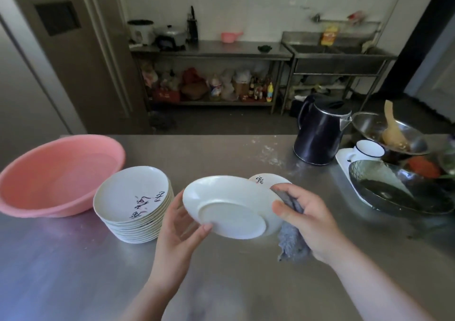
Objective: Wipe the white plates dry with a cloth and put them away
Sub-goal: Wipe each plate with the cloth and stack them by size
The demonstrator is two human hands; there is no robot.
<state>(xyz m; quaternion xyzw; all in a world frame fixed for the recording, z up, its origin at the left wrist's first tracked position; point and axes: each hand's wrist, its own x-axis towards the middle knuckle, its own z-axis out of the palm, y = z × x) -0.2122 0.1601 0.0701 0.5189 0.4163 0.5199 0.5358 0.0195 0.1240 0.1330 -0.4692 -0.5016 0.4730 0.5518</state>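
I hold a white plate [229, 207] above the steel counter, its underside turned toward me. My left hand [181, 224] grips its left rim, thumb on the base. My right hand [307, 219] holds a grey cloth [291, 244] against the plate's right rim, thumb on the underside. A stack of several white plates [134, 203] with painted marks stands to the left. Another white plate [267, 180] lies on the counter behind the held one, mostly hidden.
A pink plastic basin [56, 175] sits at the far left of the steel counter [73, 271]. At the right stand a black kettle [320, 131], a white mug [366, 150], a dark glass bowl [398, 190] on a white tray and a metal bowl with a wooden spoon [391, 131].
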